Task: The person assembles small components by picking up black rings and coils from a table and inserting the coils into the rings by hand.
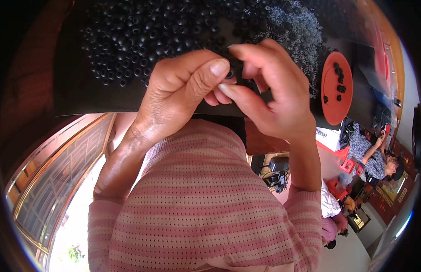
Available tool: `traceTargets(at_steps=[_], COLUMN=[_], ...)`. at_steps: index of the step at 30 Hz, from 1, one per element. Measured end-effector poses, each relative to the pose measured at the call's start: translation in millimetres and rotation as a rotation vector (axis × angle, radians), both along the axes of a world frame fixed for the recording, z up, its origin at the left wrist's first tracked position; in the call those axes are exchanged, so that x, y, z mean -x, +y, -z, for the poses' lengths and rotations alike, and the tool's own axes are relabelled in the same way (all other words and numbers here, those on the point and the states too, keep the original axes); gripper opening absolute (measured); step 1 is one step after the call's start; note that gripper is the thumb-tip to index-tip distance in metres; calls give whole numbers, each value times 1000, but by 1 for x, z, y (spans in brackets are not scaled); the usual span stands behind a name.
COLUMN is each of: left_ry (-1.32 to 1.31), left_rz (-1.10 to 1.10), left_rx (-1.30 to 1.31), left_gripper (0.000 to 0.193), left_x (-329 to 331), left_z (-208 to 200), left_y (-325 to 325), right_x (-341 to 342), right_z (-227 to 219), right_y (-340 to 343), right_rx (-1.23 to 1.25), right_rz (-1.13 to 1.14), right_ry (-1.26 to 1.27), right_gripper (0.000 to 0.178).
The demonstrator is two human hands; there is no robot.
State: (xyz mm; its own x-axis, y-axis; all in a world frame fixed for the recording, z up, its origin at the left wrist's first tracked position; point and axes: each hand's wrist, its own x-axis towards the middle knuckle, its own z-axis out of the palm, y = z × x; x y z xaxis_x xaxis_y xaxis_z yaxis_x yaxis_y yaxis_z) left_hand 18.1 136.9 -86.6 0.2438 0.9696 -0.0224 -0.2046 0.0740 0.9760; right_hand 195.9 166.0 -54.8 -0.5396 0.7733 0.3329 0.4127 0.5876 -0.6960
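Note:
My left hand (183,86) is closed, with thumb and fingers pinching a small black ring-shaped part (231,73) whose dark rim shows just beyond the thumb tip. Close against it is my right hand (276,86), its forefinger lifted away from the thumb. The right thumb tip reaches the left fingertips, beside the part. Both hands are over the near edge of a dark table. Behind them spreads a large heap of black ring-shaped parts (142,41). Farther right lies a pile of small shiny metal springs (292,31).
An orange oval plate (328,106) stands right of my right hand, with several small black pieces (341,88) on it. The dark tabletop (79,95) ends just before my body. Another person (371,152) is at the far right, near red stools (351,167).

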Motion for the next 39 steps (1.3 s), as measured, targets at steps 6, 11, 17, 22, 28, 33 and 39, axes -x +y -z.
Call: traceTargets(at_steps=[6, 11, 17, 22, 28, 33, 39], left_ry=[54, -9, -71, 40, -79, -29, -54], left_rz=[67, 118, 126, 119, 16, 28, 68], left_rx=[84, 143, 237, 231, 246, 215, 225], left_gripper=[37, 37, 35, 33, 31, 33, 31], left_x=[8, 11, 13, 15, 16, 13, 19], left_z=[-1, 1, 3, -1, 4, 0, 5], left_y=[0, -1, -2, -5, -2, 1, 1], right_x=[-3, 3, 3, 1, 3, 8, 6], right_z=[6, 10, 7, 11, 14, 20, 24], right_y=[1, 3, 3, 3, 0, 4, 4], right_rx=[196, 194, 390, 225, -58, -273, -247], right_rz=[-96, -69, -114, -139, -45, -68, -96], right_ry=[206, 242, 246, 147, 49, 9, -60], right_gripper=[13, 7, 8, 10, 26, 28, 20])
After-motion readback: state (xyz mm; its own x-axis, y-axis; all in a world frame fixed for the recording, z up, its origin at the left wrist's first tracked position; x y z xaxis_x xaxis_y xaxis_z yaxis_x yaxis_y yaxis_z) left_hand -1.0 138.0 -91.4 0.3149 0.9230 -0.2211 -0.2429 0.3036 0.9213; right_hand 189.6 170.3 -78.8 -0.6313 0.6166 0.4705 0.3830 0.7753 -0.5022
